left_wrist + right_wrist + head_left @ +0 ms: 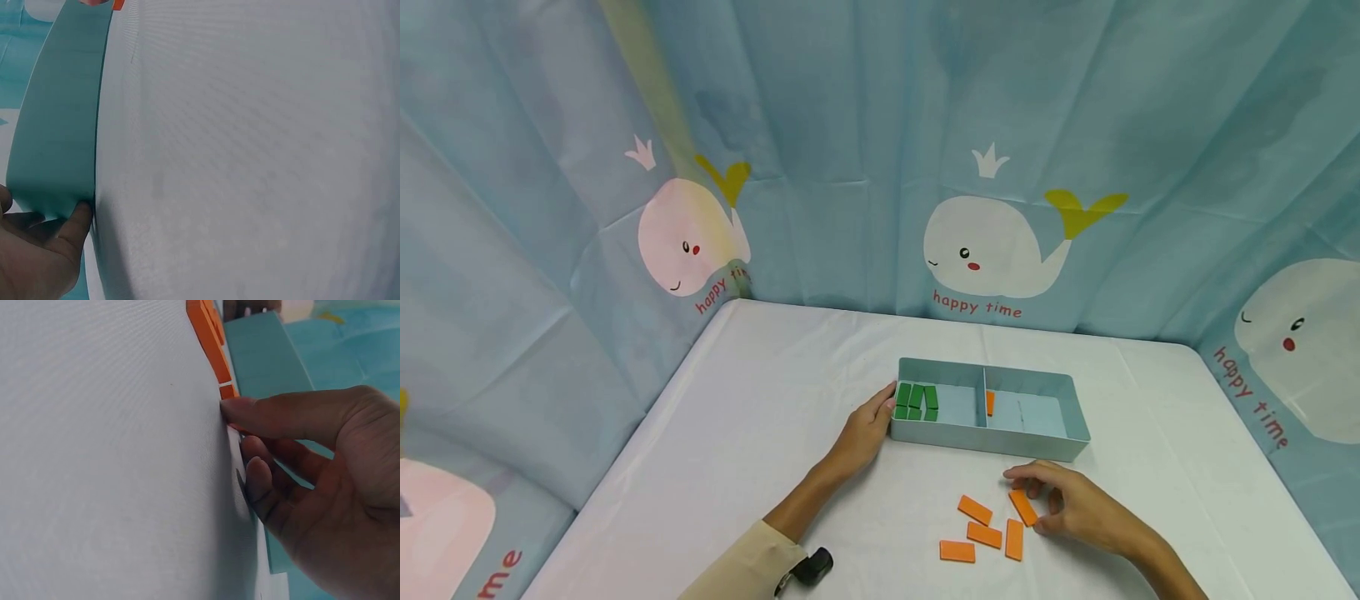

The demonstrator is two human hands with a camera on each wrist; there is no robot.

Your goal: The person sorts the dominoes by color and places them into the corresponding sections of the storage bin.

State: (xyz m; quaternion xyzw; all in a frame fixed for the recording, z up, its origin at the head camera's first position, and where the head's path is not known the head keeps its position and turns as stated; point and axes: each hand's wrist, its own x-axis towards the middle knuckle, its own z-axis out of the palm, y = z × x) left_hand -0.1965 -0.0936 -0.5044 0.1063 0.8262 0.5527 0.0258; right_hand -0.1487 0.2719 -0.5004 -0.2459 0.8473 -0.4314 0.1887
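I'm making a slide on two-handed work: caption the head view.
Left hand holds a divided tray, green blocks in its left compartment; right hand at an orange block below.

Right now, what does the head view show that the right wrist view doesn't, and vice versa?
Only the head view: the green blocks, divider and lone orange block inside the box, and red lettering on the curtain.
Only the right wrist view: the palm side of the right hand, up close.
Both: that hand at an orange block, more orange blocks nearby, the box's outer wall and the white tablecloth.
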